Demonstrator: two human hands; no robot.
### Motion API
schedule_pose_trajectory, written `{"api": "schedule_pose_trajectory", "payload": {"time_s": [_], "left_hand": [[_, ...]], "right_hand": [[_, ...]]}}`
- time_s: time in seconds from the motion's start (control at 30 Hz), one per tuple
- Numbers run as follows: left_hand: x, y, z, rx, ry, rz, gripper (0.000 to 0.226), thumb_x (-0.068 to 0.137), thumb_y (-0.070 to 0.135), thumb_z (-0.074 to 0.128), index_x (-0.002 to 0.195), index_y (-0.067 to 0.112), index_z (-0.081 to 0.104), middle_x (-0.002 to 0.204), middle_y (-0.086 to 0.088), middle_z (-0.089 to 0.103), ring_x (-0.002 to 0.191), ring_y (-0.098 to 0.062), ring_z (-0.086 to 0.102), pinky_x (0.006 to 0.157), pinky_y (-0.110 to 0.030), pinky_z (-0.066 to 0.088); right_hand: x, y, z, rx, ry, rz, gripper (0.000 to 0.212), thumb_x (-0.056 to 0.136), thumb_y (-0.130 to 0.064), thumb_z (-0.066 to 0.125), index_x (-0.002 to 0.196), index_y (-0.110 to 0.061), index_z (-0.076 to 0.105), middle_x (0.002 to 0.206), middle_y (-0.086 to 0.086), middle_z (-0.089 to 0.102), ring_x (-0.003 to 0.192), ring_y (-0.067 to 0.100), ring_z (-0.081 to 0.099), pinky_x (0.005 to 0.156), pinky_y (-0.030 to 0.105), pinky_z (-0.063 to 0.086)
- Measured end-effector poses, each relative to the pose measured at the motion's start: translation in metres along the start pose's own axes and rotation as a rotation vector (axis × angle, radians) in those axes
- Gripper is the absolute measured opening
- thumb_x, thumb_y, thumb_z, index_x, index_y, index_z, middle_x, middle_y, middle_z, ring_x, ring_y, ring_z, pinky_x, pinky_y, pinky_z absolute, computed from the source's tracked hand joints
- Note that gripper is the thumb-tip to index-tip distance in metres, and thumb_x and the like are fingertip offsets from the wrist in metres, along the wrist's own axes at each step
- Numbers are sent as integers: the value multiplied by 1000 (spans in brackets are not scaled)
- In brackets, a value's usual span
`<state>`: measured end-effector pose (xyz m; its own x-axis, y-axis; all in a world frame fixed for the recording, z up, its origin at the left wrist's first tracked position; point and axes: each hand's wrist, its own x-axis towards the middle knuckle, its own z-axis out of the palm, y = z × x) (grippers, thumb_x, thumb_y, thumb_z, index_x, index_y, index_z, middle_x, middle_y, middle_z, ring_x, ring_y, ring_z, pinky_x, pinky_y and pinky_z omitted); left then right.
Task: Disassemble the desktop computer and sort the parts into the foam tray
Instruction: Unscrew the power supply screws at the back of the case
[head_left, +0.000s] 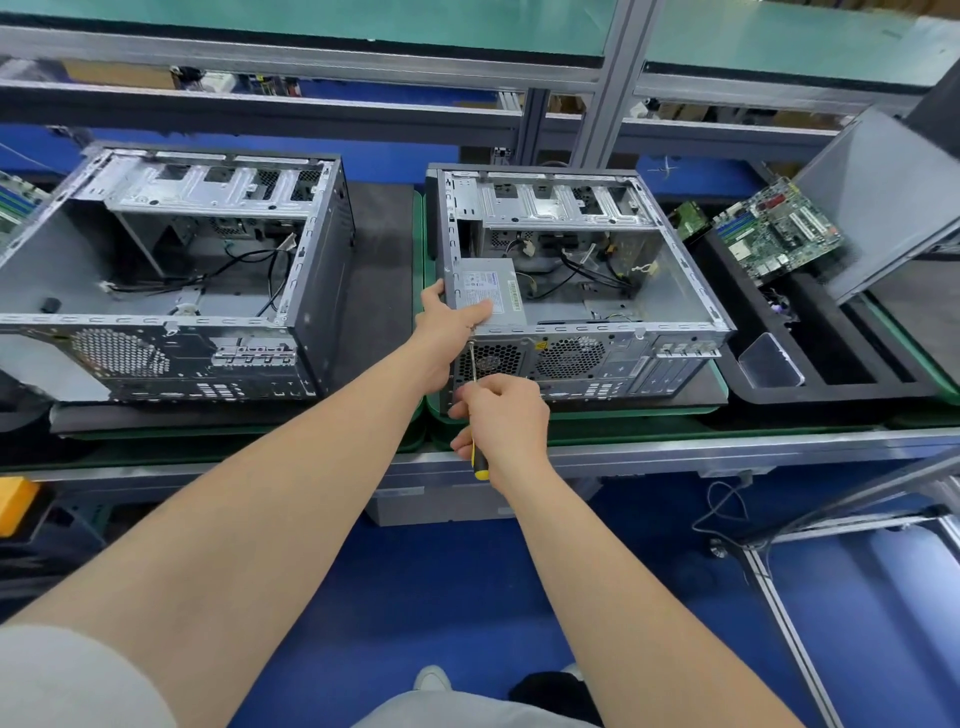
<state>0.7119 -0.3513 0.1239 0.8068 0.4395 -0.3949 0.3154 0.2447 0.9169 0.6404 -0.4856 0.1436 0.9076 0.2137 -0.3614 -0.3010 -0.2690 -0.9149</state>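
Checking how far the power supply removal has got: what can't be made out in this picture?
Head view:
- Screw at the screwdriver tip: too small, beside the left hand.
- Power supply label text: too small.
- Foam tray far end: covered by the leaning side panel.
- Second case: cut off by the left picture edge.

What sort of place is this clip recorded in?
Probably a factory-style computer teardown line: an emptied case beside the open desktop computer on an aluminium-frame bench, and a black foam tray holding a motherboard.

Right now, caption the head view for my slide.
Left hand presses power supply; right hand holds screwdriver at the case rear.
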Motion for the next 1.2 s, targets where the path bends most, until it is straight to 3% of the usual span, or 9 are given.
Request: {"api": "schedule_pose_trajectory", "payload": {"time_s": [0.17,0.27,0.37,0.5,0.6,0.7,0.9,1.07,1.2], "left_hand": [[0,0,0,24,3,4,89,88,33,77,155,35,17,144,-6,53,124,-29,59,110,-53,45],[1,0,0,21,0,0,91,87,35,77,155,36,16,143,-5,54,124,-29,59,109,-54,46],[1,0,-1,16,0,3,94,86,35,78,156,35,16,145,-7,52,126,-30,58,110,-53,46],[0,1,0,18,11,16,91,88,34,77,156,31,17,146,-6,51,126,-29,58,109,-51,47],[-2,2,0,20,13,-10,90,87,39,77,155,38,18,145,-4,51,123,-29,59,101,-55,53],[-1,2,-1,27,22,-7,90,85,40,77,154,38,19,146,-4,50,124,-30,59,105,-55,49],[-1,2,-1,38,21,3,89,88,38,76,155,35,18,148,-4,49,127,-29,56,109,-53,46],[-3,3,-1,41,18,-18,88,89,39,75,155,37,17,147,-3,50,127,-30,56,105,-56,48],[-2,4,-1,33,8,-7,87,91,34,75,156,32,17,147,-5,50,128,-29,56,111,-52,45]], "right_hand": [[1,4,-2,-185,98,-150,27,101,-13,62,75,-18,68,74,4,75,48,18,71,47,34,61],[1,10,1,-151,124,-174,24,100,-15,65,78,-22,69,79,2,76,56,17,71,43,23,53],[3,6,2,68,34,10,19,99,-19,63,85,-18,76,79,1,78,48,12,58,43,25,44],[14,-6,-11,434,-234,323,30,103,-17,50,110,-3,75,71,3,70,49,12,48,42,25,37],[20,-9,-23,586,-423,359,28,107,-12,47,117,1,69,71,2,59,52,11,50,43,22,42],[21,-5,-31,705,-515,373,24,108,-16,51,115,-2,69,78,3,63,55,9,56,43,18,46],[19,10,-18,995,-575,413,22,109,-17,46,109,-5,64,72,2,57,34,5,35,28,18,29],[16,10,-10,608,-370,232,27,106,-17,48,117,-5,69,72,3,59,39,11,40,35,23,31],[10,4,-9,-169,-37,-163,26,104,-19,47,95,-16,71,71,5,68,47,24,56,43,33,45]]}}
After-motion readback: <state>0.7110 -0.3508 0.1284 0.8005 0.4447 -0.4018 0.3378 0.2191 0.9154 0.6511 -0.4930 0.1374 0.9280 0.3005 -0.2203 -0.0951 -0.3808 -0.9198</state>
